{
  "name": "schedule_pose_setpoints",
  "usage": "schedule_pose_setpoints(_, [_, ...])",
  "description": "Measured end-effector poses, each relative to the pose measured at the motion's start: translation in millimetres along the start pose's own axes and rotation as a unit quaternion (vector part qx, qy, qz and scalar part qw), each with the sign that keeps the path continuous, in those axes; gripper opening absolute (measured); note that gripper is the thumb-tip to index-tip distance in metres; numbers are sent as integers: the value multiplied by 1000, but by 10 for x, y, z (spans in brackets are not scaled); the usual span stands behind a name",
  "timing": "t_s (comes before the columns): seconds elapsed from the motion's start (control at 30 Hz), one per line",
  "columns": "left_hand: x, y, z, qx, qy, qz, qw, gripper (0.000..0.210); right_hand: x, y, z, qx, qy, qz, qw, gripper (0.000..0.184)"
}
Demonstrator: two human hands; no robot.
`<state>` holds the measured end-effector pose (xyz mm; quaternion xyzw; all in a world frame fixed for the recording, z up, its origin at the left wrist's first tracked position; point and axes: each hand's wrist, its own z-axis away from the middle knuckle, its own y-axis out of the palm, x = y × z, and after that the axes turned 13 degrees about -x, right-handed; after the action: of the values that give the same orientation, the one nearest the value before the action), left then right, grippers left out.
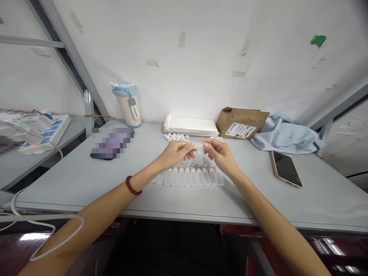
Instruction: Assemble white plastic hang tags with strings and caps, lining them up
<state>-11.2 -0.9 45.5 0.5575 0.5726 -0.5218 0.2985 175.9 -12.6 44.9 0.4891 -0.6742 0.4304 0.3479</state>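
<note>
My left hand (pixel 180 150) and my right hand (pixel 217 152) meet over the middle of the table. Between their fingertips lies a small translucent plastic bottle (pixel 199 146), level and pinched at both ends. Its finer details are too small to make out. Just beneath my fingers are more clear plastic pieces (pixel 199 158), partly hidden. Nearer to me, a row of several translucent bottles (pixel 193 178) lies side by side, with white loops at their tops. A heap of small white caps (pixel 174 137) sits behind my left hand.
At the back stand a cream tumbler (pixel 129 107) with a blue lid, a stack of white packets (pixel 191 124) and a cardboard box (pixel 241 122). A blue cloth (pixel 283 134) and a phone (pixel 286 168) lie right; a blurred-out flat object (pixel 113 143) lies left. A white cable (pixel 61 241) crosses my left forearm.
</note>
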Motion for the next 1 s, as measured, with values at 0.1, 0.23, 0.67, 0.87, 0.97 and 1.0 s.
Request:
schedule_pose_setpoints(0.1, [23,2,-13,4,-48,37,998,47,7,-3,1,7,-15,9,1000,34])
schedule_pose_setpoints(0.23, [33,-7,-15,5,-73,51,996,45,-23,-4,-1,21,-13,18,1000,35])
schedule_pose_setpoints(0.67, [-34,-32,36,-21,149,-162,975,36,-98,3,-36,50,39,-7,998,41])
schedule_pose_setpoints(0.87, [-1,-51,12,-14,208,-201,957,37,-77,4,-30,59,74,-6,996,40])
schedule_pose_setpoints(0.97, [11,-78,-23,-4,173,-193,966,34,-72,1,-39,56,73,-7,996,38])
schedule_pose_setpoints(1.0, [19,-97,-41,-3,158,-191,969,33,-69,-5,-47,49,72,-5,996,38])
